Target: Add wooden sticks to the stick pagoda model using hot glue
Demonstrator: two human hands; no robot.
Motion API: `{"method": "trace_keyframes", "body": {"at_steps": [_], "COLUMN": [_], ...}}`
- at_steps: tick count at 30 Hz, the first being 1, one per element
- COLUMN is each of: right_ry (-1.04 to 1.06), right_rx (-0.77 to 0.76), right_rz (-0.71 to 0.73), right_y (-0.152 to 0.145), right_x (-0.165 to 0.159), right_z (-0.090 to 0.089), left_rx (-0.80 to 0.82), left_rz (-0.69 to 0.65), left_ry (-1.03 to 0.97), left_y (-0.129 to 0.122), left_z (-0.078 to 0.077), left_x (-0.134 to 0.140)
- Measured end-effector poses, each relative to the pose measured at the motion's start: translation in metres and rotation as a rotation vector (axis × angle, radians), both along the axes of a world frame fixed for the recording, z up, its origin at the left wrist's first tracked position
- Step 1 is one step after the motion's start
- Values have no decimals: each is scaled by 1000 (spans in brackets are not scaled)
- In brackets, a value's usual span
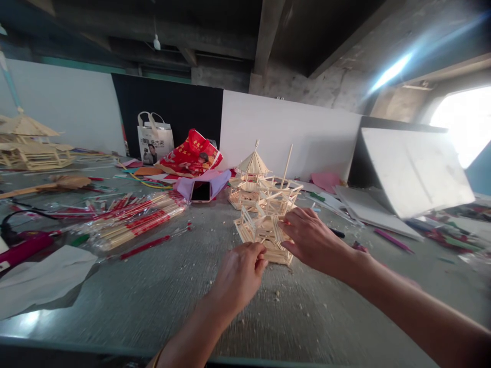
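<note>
A small pavilion model built of thin wooden sticks (264, 236) stands on the grey table in front of me, with an open frame of slanting sticks on its upper part. My left hand (242, 266) is at its near left edge, fingers curled and thumb pressed to them; whatever is pinched there is hidden. From the right, my right hand (307, 235) reaches to the model's side, its fingers and thumb bent around the stick work. Right behind it rises a roofed stick tower (253, 164), and one long stick (287, 166) stands upright.
Plastic-wrapped bundles of sticks (140, 220) lie at the left, near a phone (201, 191) and a red bag (194, 156). Another stick pavilion (36, 140) stands far left. White boards (416, 174) and a purple pen (393, 240) are at the right.
</note>
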State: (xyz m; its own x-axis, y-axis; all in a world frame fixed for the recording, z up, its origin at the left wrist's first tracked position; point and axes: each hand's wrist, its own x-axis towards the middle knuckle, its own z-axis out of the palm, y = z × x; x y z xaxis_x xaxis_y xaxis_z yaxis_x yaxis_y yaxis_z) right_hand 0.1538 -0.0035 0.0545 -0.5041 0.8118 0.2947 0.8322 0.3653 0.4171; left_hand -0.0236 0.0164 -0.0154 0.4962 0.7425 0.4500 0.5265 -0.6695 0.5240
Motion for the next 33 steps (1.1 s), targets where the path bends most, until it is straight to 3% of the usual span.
{"method": "trace_keyframes", "body": {"at_steps": [8,33], "right_ry": [25,36], "right_rx": [-49,21], "right_rz": [12,-2], "right_y": [-4,1], "right_x": [2,5], "right_z": [5,-1], "left_rx": [5,-21], "left_rz": [-11,-30], "left_ry": [-12,-2], "left_y": [0,-1], "left_z": [-1,-4], "left_x": [0,0]}}
